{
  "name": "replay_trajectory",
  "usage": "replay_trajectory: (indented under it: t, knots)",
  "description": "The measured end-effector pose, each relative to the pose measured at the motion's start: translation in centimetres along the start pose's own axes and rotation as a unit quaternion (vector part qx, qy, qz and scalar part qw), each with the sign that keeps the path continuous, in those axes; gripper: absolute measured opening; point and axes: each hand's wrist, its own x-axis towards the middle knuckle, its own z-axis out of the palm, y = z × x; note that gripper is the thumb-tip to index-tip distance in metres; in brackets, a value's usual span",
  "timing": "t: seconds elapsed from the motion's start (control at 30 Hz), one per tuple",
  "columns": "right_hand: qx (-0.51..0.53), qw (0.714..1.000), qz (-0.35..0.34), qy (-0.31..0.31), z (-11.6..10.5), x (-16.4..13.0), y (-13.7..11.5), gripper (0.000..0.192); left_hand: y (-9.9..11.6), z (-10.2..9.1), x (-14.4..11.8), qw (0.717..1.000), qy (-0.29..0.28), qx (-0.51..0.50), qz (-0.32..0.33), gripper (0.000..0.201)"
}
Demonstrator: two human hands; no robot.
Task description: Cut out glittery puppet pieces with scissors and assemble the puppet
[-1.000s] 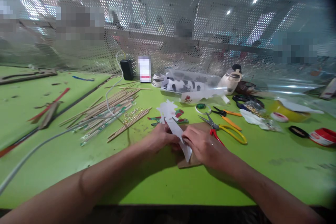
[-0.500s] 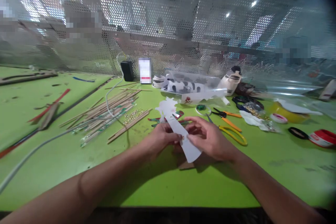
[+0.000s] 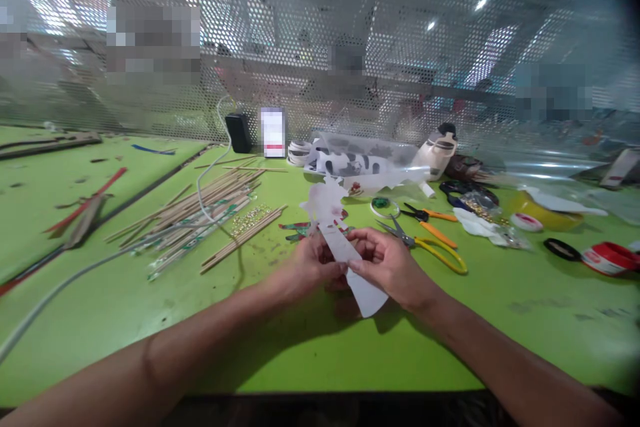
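Observation:
Both hands hold a long white paper cutout [image 3: 345,247] above the green table [image 3: 125,293]. Its jagged, crown-like top points away from me and its rounded end hangs toward me. My left hand [image 3: 305,268] pinches the strip's left edge near the middle. My right hand [image 3: 393,267] grips the right edge, with the thumb on top. The brown cardboard piece beneath the hands is mostly hidden.
A pile of thin wooden sticks [image 3: 200,213] lies to the left, with a grey cable [image 3: 75,273] across it. Yellow-handled scissors [image 3: 430,247] and orange-handled pliers [image 3: 430,217] lie to the right. Tape rolls [image 3: 613,257], a clear plastic tray [image 3: 365,160] and a perforated metal screen [image 3: 320,47] stand further back.
Both hands lifted the paper cutout off the cardboard and raised it. The right hand shifted from pressing down on the strip to gripping its right edge.

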Motion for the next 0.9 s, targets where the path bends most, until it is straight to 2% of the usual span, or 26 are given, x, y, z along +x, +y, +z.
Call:
replay_trajectory:
  t: [0.2,0.37,0.5,0.7,0.9]
  knots:
    - [0.122,0.990,0.068,-0.009,0.4,0.3,0.3,0.053,0.1,0.5,-0.3,0.999,0.014,-0.023,-0.037,0.039]
    - [0.187,0.974,0.129,-0.021,0.5,0.3,0.2,0.054,0.4,0.7,-0.4,0.999,0.012,-0.018,-0.045,0.033]
    - [0.194,0.973,0.123,-0.007,0.9,0.3,0.5,0.053,0.4,0.5,-0.2,0.998,0.016,-0.004,-0.064,0.035]
    - [0.201,0.976,0.085,0.010,1.1,0.5,1.2,0.049,0.5,0.8,-0.1,0.996,0.045,-0.012,-0.072,0.054]
    - [0.106,0.993,0.041,-0.009,0.6,0.5,0.6,0.043,0.5,1.0,-0.3,0.994,0.054,-0.041,-0.085,0.058]
